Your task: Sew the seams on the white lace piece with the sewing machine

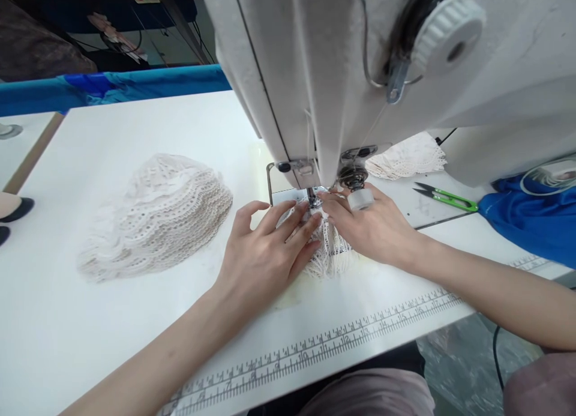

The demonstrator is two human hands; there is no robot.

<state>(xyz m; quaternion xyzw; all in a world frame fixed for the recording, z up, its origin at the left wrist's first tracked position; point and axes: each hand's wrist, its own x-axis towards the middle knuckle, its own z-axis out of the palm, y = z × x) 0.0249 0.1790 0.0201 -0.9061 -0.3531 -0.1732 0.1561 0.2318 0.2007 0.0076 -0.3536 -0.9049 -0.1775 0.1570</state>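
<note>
A cream lace piece with fringed threads lies under the presser foot of a white sewing machine. My left hand rests on the lace from the left, fingers spread and fingertips close to the foot. From the right, my right hand reaches in with its fingers bent together on the lace beside the needle area. A white thread-tension knob covers part of those fingers. Much of the lace is hidden beneath both hands.
A layered pile of cream lace lies to the left. More lace sits behind the machine's needle end. Green thread snips and blue cloth are at right. A printed ruler runs along the table's front edge.
</note>
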